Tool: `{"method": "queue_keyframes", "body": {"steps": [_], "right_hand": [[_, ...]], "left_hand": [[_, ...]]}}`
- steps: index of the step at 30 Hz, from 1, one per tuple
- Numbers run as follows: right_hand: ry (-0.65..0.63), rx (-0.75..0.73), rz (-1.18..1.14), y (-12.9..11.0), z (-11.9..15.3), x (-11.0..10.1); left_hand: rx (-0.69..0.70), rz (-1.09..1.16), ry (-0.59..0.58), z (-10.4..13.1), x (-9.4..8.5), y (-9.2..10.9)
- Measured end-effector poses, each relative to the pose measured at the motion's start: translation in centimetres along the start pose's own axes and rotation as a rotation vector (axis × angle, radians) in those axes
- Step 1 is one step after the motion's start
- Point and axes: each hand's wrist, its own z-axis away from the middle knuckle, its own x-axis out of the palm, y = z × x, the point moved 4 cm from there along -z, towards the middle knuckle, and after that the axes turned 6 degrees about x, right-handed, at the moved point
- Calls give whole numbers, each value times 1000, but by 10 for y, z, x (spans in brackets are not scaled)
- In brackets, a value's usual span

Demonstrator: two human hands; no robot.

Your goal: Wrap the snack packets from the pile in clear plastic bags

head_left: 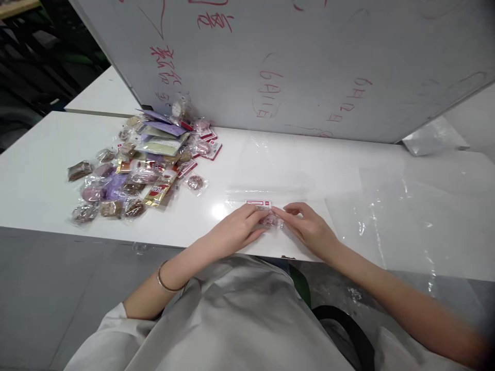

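Near the front edge of the white table lies a small clear packet with pinkish contents and a red-and-white label at its top. My left hand is on the packet's left side, its fingers closed on it. From the right, my right hand touches the packet's upper right part with its index finger, the other fingers bent. Clear plastic bags lie flat just behind my hands.
A pile of wrapped snacks covers the table's left part, with purple and pale green packets on top. Large clear plastic sheets spread over the right side and hang past the front edge. A whiteboard with red writing stands behind.
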Motion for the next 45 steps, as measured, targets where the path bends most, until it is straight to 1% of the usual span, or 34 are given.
{"method": "queue_keyframes", "body": {"steps": [3,6,8,9,11,13,15,18,19,21,23,24,26,28,29,30,31,32,34,36,37,38,39,41,42,43,45], "right_hand": [[28,-14,156,25,7,0],[41,-55,220,35,8,-5],[34,-72,186,31,7,-12],[7,-101,135,25,7,-14],[-98,-197,-3,9,10,-15],[-190,-287,-106,-5,15,-11],[-182,-324,-135,-10,18,-6],[-64,-331,-170,-7,18,-4],[-45,-314,-198,-4,17,-6],[-69,-243,-277,0,14,-9],[-144,-116,-387,3,9,-12],[-193,-16,-448,6,7,-13],[-288,257,-581,15,1,-10],[-386,569,-710,25,-3,-3],[-419,700,-750,29,-6,1],[-437,794,-765,31,-9,4],[-442,848,-747,33,-13,6],[-437,869,-698,34,-17,7],[-407,851,-553,34,-24,7],[-364,813,-388,32,-27,9],[-318,790,-302,31,-27,10],[-246,751,-219,30,-27,11],[-156,686,-145,28,-26,11],[17,481,-54,23,-24,11],[60,346,-46,19,-22,11],[56,198,-63,15,-19,11],[-52,-76,-147,9,-12,12]], "left_hand": [[42,-72,-52,13,-2,-14],[54,-75,-139,32,-11,-23],[52,-83,-208,43,-17,-27],[44,-87,-234,47,-19,-29],[31,-85,-281,54,-21,-31],[35,-70,-314,56,-20,-32],[38,-57,-306,56,-18,-34],[22,-7,-220,53,-18,-37],[11,27,-185,52,-19,-37],[-58,106,-96,51,-20,-37],[-204,180,19,49,-20,-37],[-288,203,73,48,-20,-36],[-436,197,153,46,-18,-34],[-532,121,185,42,-14,-32],[-568,50,191,39,-12,-31],[-600,-38,191,36,-9,-32],[-621,-135,183,33,-6,-32],[-627,-236,169,30,-3,-33],[-600,-418,155,26,2,-36],[-533,-548,220,24,4,-38],[-463,-586,260,23,5,-37],[-356,-596,271,23,5,-36],[-222,-574,241,22,6,-34],[44,-463,94,23,10,-29],[123,-396,19,25,9,-26],[154,-335,-37,26,8,-25],[130,-241,-92,29,3,-22]]}}
